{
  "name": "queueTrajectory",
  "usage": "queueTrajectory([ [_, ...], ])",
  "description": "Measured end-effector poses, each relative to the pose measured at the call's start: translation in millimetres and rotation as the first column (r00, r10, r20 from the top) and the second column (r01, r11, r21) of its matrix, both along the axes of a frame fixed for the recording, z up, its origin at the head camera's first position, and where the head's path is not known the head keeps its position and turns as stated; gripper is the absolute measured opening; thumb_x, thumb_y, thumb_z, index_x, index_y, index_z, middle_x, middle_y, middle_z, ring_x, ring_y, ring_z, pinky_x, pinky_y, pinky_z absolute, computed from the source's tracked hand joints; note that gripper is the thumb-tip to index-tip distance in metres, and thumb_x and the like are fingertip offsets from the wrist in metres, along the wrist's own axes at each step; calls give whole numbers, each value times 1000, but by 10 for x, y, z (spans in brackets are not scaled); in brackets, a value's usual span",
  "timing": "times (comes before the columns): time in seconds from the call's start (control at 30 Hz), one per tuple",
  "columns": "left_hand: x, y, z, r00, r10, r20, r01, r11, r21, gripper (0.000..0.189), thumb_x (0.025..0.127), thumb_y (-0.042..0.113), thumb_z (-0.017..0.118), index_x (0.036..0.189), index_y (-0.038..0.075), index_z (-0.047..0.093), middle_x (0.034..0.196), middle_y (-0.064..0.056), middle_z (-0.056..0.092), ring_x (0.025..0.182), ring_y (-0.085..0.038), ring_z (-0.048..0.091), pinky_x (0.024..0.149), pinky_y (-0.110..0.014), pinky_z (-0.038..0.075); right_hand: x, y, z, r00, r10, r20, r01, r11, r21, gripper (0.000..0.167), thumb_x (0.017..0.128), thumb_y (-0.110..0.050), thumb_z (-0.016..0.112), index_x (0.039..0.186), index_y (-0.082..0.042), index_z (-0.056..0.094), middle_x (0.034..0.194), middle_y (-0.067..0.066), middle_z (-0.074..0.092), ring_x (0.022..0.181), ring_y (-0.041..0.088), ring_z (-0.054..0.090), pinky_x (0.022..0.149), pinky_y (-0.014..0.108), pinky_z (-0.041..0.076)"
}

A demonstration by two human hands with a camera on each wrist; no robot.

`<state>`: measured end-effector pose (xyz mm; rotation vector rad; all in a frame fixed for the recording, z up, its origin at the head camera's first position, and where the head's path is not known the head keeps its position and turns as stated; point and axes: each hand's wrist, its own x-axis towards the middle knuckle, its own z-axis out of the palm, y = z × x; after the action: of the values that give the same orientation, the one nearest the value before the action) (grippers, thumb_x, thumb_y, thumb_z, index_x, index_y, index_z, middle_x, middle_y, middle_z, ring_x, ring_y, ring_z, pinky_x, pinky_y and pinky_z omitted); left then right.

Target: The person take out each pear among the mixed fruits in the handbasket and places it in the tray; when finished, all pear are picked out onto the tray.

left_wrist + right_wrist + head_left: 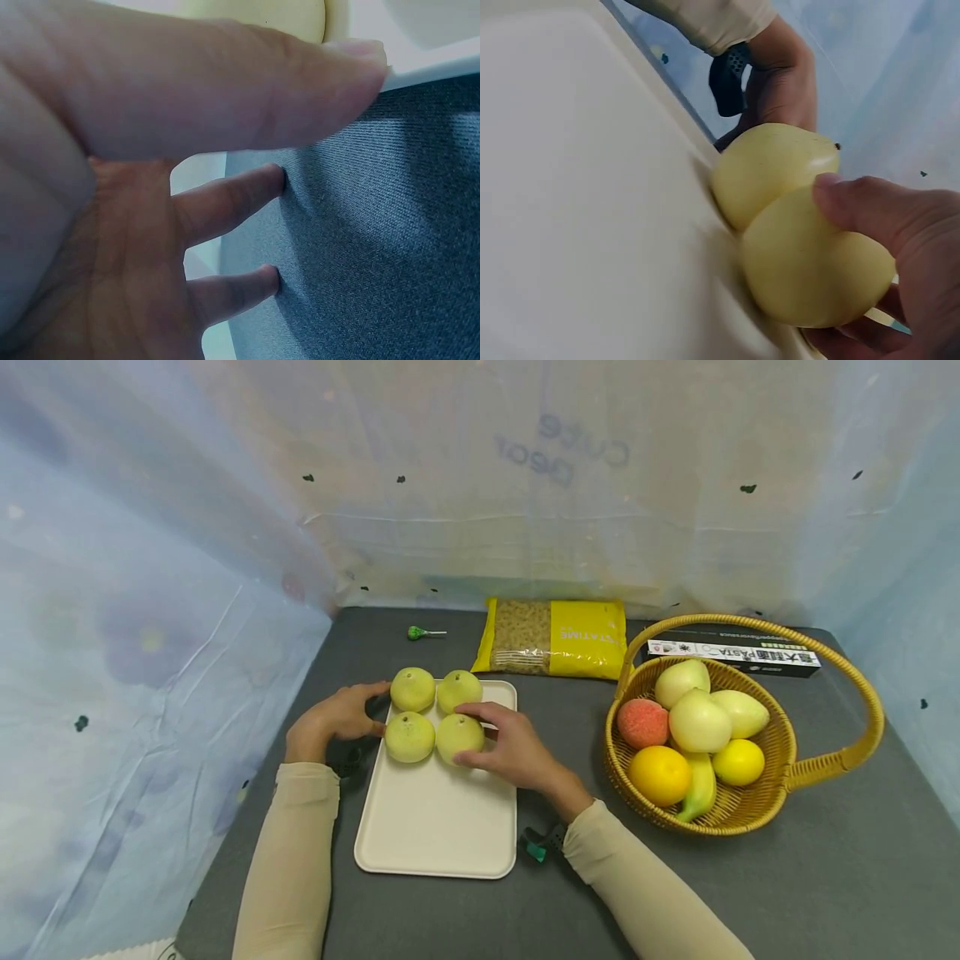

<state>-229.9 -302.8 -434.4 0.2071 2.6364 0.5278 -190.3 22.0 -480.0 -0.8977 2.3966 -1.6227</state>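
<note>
On a white tray (442, 827), several round yellow-green pears form a block at the far end, two behind two. My right hand (520, 747) grips the front right pear (456, 740), its thumb near the stem and other fingers around the far side. That pear presses against the front left pear (769, 169) in the right wrist view. My left hand (337, 718) is at the tray's left edge, with index finger by the back left pear (412, 689) and thumb by the front left one. In the left wrist view the thumb (247, 90) lies straight along the tray rim, and two fingertips reach the dark tabletop.
To the right stands a wicker basket (776, 806) with a tall handle, holding assorted fruit. Behind it lies a black pasta box (735, 652). A yellow pasta bag (588, 639) and a green lollipop (417, 632) lie at the back, before a hanging curtain (480, 485).
</note>
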Motion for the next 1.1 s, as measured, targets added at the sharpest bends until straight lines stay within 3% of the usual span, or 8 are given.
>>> queueTrajectory([
  [0.3,-2,0,1,1000,-6,-3,6,1000,6,94,98,32,83,174,11,31,176,-28,31,161,-61,23,124,-80,30,33,-19,-16,998,-48,-49,47,999,-18,71,83,-14,99,146,-5,68,148,9,69,138,25,66,111,36,59],
  [0.5,-6,-4,-6,1000,0,-4,0,1000,8,93,98,30,83,174,11,32,176,-27,32,161,-61,22,125,-80,28,135,185,101,993,-60,-99,61,998,8,72,84,-19,98,148,-7,67,147,10,70,134,35,68,113,46,59],
  [0.77,-3,-5,-22,1000,5,12,-6,1000,13,93,99,30,82,175,11,31,177,-28,31,161,-61,20,125,-81,27,426,756,391,990,-55,-133,62,997,45,70,85,-24,98,147,-14,69,148,5,70,134,31,70,114,38,57],
  [0.93,1,10,-12,1000,5,4,-5,1000,14,92,99,30,82,174,11,32,176,-28,32,161,-60,24,124,-80,29,607,1227,576,991,-64,-117,69,997,35,69,86,-17,97,149,-18,68,148,0,69,134,17,69,115,27,54],
  [1.1,3,15,11,1000,8,11,-8,1000,9,93,99,31,82,174,11,31,176,-29,31,161,-61,21,124,-80,28,749,1697,701,985,-137,-106,142,989,43,70,84,-6,95,148,-18,69,144,0,72,131,5,68,113,15,50],
])
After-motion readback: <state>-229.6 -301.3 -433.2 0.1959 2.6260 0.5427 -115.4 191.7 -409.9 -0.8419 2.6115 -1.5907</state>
